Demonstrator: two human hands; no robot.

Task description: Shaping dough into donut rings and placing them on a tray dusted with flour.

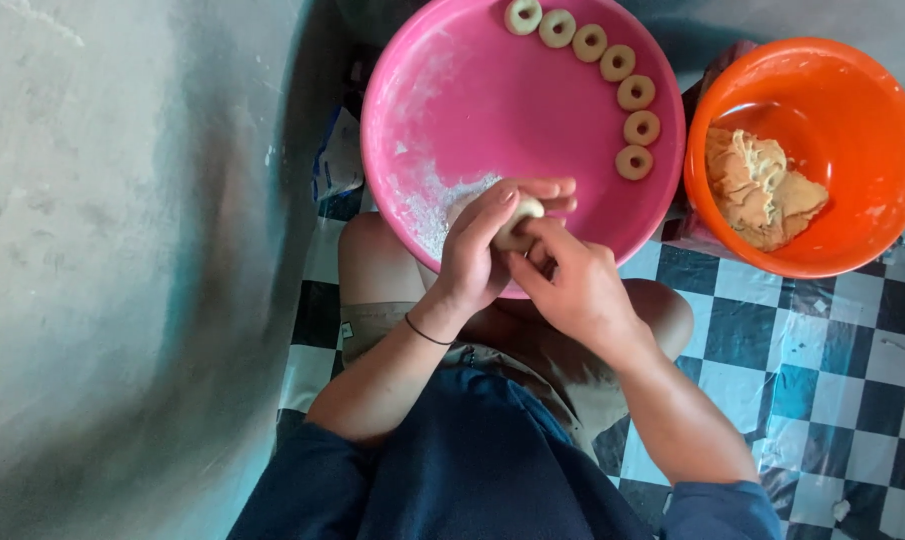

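Your left hand (478, 255) and right hand (571, 285) meet over the near rim of the round pink plastic basin (473, 100), fingers (533, 190) of both clamped together on one small pale dough piece (518, 222). Seven pale dough rings (618, 63) sit in a curved row along the basin's far right wall. One patch of white flour (443, 205) lies just left of your hands. One round orange plastic bowl (853, 90) to the right holds one beige dough lump (758, 188). Checkered black-and-white floor covering (823, 370) lies underneath
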